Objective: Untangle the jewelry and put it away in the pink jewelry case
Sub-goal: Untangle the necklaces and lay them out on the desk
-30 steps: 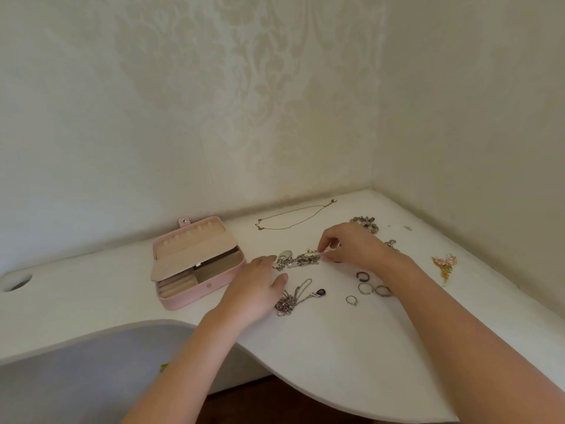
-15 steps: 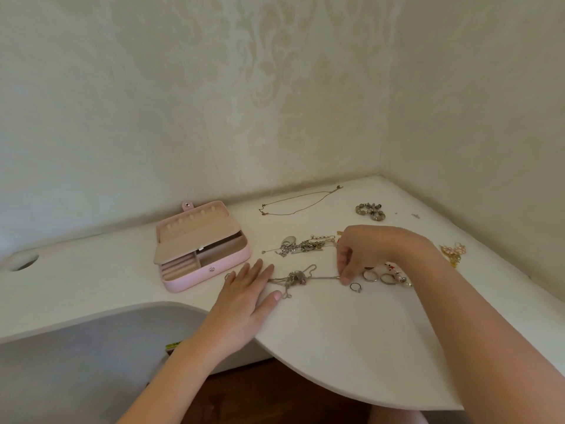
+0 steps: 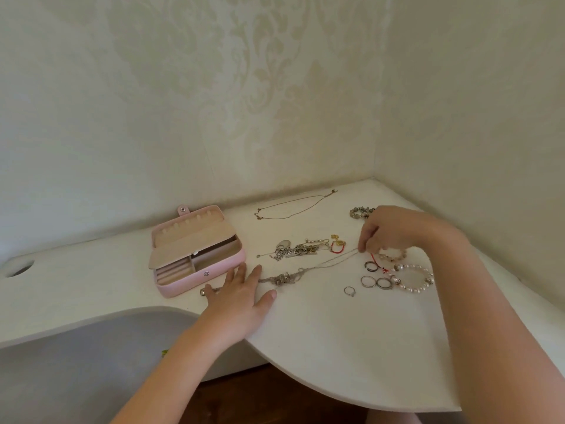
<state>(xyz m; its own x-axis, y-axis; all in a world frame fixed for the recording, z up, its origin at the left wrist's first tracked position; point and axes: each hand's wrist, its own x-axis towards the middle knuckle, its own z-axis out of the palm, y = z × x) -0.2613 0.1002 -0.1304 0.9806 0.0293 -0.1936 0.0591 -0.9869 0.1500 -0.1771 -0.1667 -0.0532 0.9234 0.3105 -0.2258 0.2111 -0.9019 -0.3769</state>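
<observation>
The thin silver chain (image 3: 301,270) lies slantwise on the white bench (image 3: 336,332), its knot beside the flat, spread left hand (image 3: 241,296), its far end pinched by the right hand (image 3: 394,231), the open pink jewelry case (image 3: 195,252) just left.

Cream damask-papered walls (image 3: 214,87) meet in a corner behind a white bench (image 3: 351,347) with a curved edge and a round hole (image 3: 20,267) at left; dark wooden floor (image 3: 275,399) below.

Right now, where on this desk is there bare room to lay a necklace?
Bare: the curved desk front below the lone ring, and the stretch between cable hole and pink case. Crowded: from the silver tangle and knotted chain across to the pearl bracelet.
</observation>
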